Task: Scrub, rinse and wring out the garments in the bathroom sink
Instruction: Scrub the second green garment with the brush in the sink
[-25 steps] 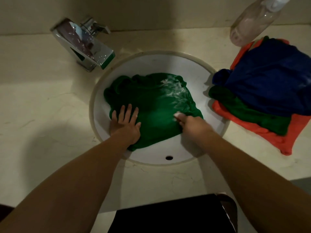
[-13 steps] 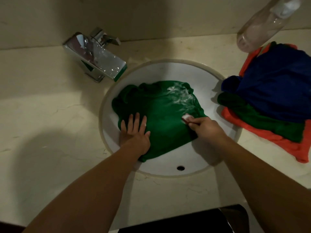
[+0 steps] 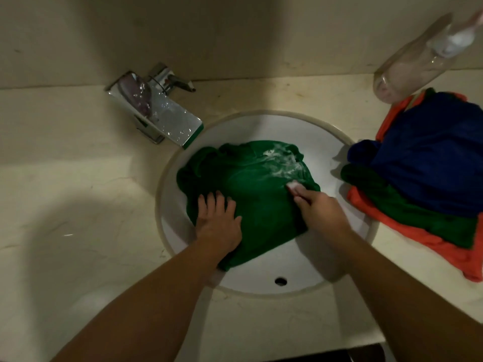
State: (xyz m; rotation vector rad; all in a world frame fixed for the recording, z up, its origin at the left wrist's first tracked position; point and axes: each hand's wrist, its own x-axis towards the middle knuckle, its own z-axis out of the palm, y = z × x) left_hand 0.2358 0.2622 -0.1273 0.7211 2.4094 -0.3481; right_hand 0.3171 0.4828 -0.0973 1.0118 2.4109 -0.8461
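The right hand (image 3: 321, 212) has its grip closed tight, fingertips pinching a small pale lump (image 3: 294, 186), probably soap though too small to tell for sure, and pressing it onto the right side of the green garment (image 3: 261, 202). White suds (image 3: 285, 165) streak the cloth just beyond it. The left hand (image 3: 218, 220) grasps nothing: its fingers lie straight and spread, palm flat on the garment's near left part, pinning it. The garment lies spread in the bowl of the sink (image 3: 274, 126), below the faucet (image 3: 156, 116). Soaked cloth like this should be limp, heavy with water and slick where soaped, so it will likely slide under rubbing unless held down. For wringing, bunching it and taking both ends in full fists looks the safest hold. Right of the sink, on the tabletop (image 3: 78, 192), a pile of blue, green and orange garments (image 3: 431, 165) waits, a clear bottle (image 3: 413, 66) beyond it.
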